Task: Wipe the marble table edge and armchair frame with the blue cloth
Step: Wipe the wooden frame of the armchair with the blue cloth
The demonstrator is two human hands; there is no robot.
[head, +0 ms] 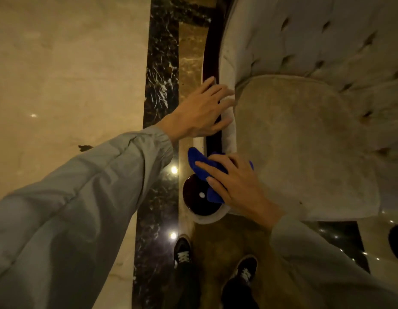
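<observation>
A pale tufted armchair (pixel 305 134) fills the right side, seen from above. Its dark wooden arm frame (pixel 210 52) runs along its left side and ends in a round dark scroll (pixel 194 197). My right hand (pixel 236 181) presses the blue cloth (pixel 199 162) onto the frame just above that scroll. My left hand (pixel 202 110) rests flat on the arm frame further up, fingers spread over the wood and the pale padding. No marble table is visible in this view.
The polished floor has a beige marble field (pixel 66 70) at left, a black veined band (pixel 160 85) and a brown strip beside the chair. My two dark shoes (pixel 182 253) stand at the bottom centre. Ceiling lights reflect in the floor.
</observation>
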